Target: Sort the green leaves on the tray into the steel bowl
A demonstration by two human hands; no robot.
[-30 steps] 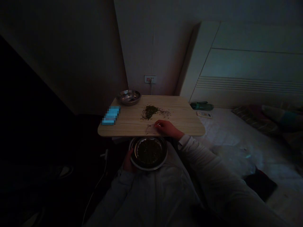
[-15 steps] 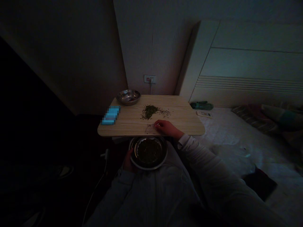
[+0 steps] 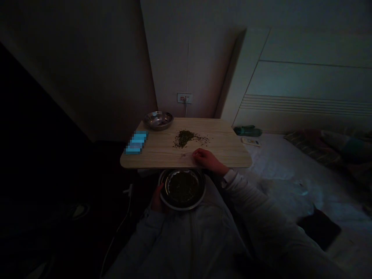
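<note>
My left hand (image 3: 157,199) is closed on the left rim of a round metal bowl (image 3: 200,197), held at my lap just below the table edge. Dark green beans or seeds fill its bottom. Near the table's front edge, my right hand (image 3: 202,158) pinches a small see-through piece (image 3: 187,156), seemingly thin plastic; its exact kind is unclear in the dim light. Farther back on the tabletop lies a loose pile of small green beans or seeds (image 3: 184,137), with scattered ones trailing to the right.
A second metal bowl (image 3: 158,121) stands at the back left of the wooden table (image 3: 223,131). In front of it lies a blurred-out phone-like screen (image 3: 136,142). To the right, a bed (image 3: 273,162) holds a remote (image 3: 250,142) and a green bottle (image 3: 248,131). A white cable (image 3: 116,232) runs at left.
My right hand has shifted slightly right with the see-through piece, which shows less clearly now. The left hand and its bowl stay in place.
</note>
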